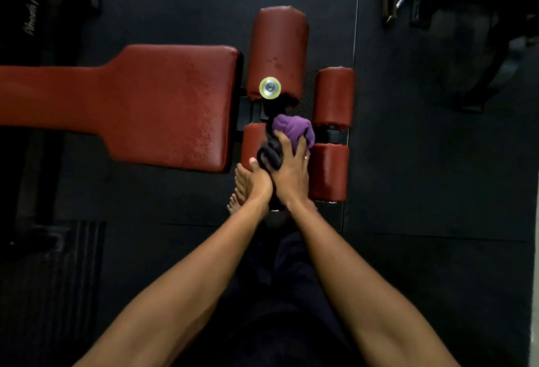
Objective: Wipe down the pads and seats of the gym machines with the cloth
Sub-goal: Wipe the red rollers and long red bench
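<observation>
Directly ahead of the person, both bare arms reached out and met over a red roller pad (251, 140) at the end of the gym bench. The right hand (291, 169) lay on top of a bunched purple cloth (293, 127), its fingers (284, 143) spread and curled down over the fabric, gripping it against the roller. A dark twisted length (269, 154) ran from under the cloth down along the inner edge of that hand. The left hand (256, 183) was pressed close beside the right, thumb raised against the dark twist; its fingers were hidden behind the right hand, so whether it gripped anything could not be told. Just right of the hands sat another short red roller (329, 172), and beyond that one a third (334, 96). Past the cloth, farther from the person, lay a bigger red roller (277, 48) with a round metal cap (270, 88) at its near end. Left of the hands stretched the long red bench pad (151, 104), its surface speckled. A bare foot (242, 181) showed under the left wrist, on the dark floor mat (423, 162).
</observation>
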`<state>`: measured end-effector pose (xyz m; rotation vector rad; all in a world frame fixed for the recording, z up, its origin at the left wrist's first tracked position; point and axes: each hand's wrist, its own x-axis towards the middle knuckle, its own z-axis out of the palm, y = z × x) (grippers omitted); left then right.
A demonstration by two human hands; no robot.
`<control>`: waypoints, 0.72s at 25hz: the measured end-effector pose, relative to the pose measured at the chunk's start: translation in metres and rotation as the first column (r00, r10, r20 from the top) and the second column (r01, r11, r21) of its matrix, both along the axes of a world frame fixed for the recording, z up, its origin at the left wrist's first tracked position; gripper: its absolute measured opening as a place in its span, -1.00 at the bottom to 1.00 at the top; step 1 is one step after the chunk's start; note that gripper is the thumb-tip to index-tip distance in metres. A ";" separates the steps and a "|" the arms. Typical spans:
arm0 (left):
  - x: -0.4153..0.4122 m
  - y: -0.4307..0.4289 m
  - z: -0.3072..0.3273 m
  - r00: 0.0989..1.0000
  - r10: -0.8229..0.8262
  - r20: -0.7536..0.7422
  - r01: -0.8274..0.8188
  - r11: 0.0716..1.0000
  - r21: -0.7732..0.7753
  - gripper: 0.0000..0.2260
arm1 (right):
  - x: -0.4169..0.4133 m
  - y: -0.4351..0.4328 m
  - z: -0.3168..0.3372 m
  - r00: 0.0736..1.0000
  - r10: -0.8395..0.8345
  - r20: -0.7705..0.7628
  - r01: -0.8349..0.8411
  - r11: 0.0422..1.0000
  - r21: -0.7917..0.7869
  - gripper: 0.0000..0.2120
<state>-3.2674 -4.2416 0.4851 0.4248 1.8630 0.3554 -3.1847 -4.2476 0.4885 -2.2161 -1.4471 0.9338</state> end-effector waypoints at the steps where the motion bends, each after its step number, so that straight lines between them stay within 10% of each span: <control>1: -0.005 0.000 -0.007 1.000 -0.010 -0.030 0.011 1.000 0.014 -0.46 | 0.004 0.015 -0.004 0.996 -0.090 -0.022 0.090 0.996 -0.008 -0.41; 6: -0.034 0.001 -0.036 0.980 0.107 0.165 -0.092 0.991 -0.092 -0.35 | 0.024 -0.005 -0.016 0.848 -0.505 -0.162 0.468 0.856 -0.219 -0.34; 10: -0.027 -0.016 -0.084 0.967 0.207 0.149 -0.188 0.973 -0.132 -0.17 | 0.001 -0.073 -0.003 0.921 -0.368 -0.130 0.349 0.926 -0.146 -0.43; 15: -0.004 -0.012 -0.002 0.999 -0.017 0.046 0.018 1.000 -0.018 -0.47 | -0.009 -0.039 0.002 0.996 0.090 0.025 -0.091 0.996 0.026 -0.44; 18: -0.021 -0.003 -0.016 0.993 0.069 0.096 -0.066 0.997 -0.033 -0.52 | -0.002 0.007 -0.003 0.998 0.014 0.053 -0.018 0.997 0.078 -0.48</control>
